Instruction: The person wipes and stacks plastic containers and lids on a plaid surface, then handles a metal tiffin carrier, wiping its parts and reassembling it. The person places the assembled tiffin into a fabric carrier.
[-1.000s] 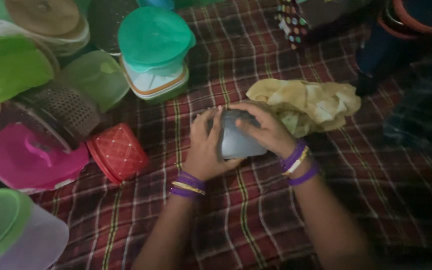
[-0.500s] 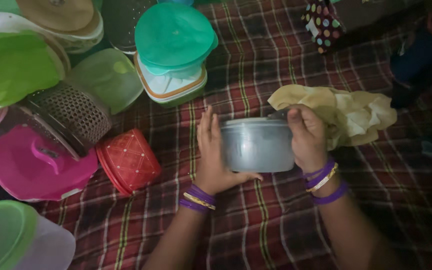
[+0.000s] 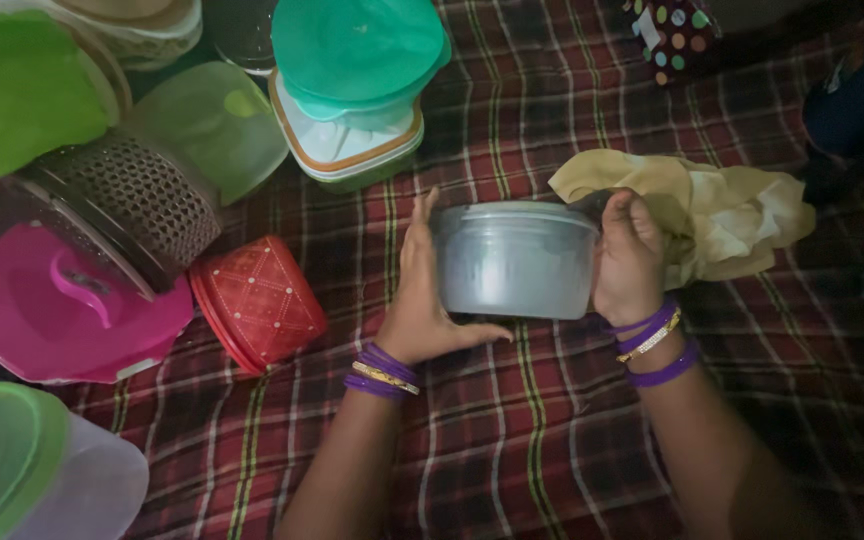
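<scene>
A round, translucent grey plastic container [image 3: 514, 262] with a lid is held upright just above a red plaid cloth [image 3: 512, 430]. My left hand [image 3: 419, 290] presses flat against its left side with the thumb under its base. On the right, my right hand [image 3: 629, 258] grips the rim and lid edge with curled fingers. Both wrists wear purple and gold bangles. A crumpled yellow cloth [image 3: 712, 215] lies just behind my right hand.
Plastic ware crowds the left: a red box on its side [image 3: 260, 300], a pink lidded container [image 3: 62, 320], a brown perforated basket [image 3: 132, 205], a green-lidded tub [image 3: 22, 470], and a teal-lidded stack [image 3: 352, 70]. A polka-dot pouch [image 3: 674, 35] sits at the top right.
The container went from being covered under both hands to held upright by its sides. My right hand moved to the rim, my left hand opened flat against the wall.
</scene>
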